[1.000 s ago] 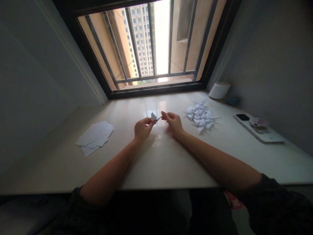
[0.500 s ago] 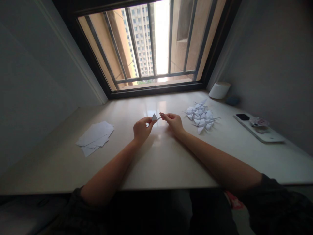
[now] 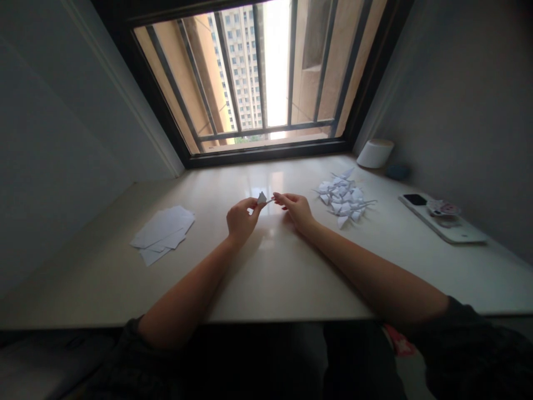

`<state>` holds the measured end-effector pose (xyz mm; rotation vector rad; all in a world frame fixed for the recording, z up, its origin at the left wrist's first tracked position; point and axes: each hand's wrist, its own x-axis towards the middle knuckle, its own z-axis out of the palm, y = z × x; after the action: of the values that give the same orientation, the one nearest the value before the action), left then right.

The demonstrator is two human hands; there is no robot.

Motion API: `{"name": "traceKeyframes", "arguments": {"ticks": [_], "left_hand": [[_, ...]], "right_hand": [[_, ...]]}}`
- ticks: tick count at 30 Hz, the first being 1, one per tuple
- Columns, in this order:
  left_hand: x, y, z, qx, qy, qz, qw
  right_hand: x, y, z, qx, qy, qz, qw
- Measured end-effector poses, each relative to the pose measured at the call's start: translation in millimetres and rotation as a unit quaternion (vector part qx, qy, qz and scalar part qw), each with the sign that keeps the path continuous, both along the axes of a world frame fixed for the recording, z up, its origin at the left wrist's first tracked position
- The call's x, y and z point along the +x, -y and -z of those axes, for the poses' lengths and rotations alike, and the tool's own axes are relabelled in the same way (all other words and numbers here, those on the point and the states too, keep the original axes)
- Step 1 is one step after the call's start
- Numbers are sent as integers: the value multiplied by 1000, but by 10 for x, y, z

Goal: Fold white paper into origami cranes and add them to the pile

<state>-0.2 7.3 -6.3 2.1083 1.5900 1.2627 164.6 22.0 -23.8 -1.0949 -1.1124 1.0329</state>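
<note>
Over the middle of the white table, my left hand point(image 3: 242, 218) pinches a small folded white paper piece point(image 3: 261, 198) between thumb and fingers. A pointed part of it stands up above the fingertips, and a thin strip reaches toward the right. My right hand point(image 3: 296, 210) is closed in a pinch at the far end of that strip. Close by on the right lies a heap of folded white paper pieces point(image 3: 343, 195), many with thin pointed ends. To the left rests a loose stack of flat white paper sheets point(image 3: 164, 230).
A phone point(image 3: 441, 219) with a grip on its back lies at the right. Behind it, a white cylindrical object point(image 3: 375, 153) and a dark rounded item point(image 3: 398, 171) stand near the wall. A barred window point(image 3: 266, 147) closes off the back of the table point(image 3: 266, 289).
Both hands stay almost in place with the folded paper between them. The right hand's lower fingers have loosened slightly from the palm. The view has shifted a little.
</note>
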Motion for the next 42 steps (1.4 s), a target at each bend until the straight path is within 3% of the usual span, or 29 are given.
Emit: {"name": "traceKeyframes", "arguments": {"ticks": [8,20,30,42], "left_hand": [[4,-37,24,-28,88,27,995],[14,-107,86,-91,223,116,964],[4,-97,75,-111,233,101,961],[15,-88,83,-105,210,98,967]], "right_hand": [[-28,33,-57,-8,-64,-65,996],[-28,46,-66,-34,-144,-100,984],[-14,25,-19,32,-26,-25,999],[8,2,11,40,2,-1,999]]}}
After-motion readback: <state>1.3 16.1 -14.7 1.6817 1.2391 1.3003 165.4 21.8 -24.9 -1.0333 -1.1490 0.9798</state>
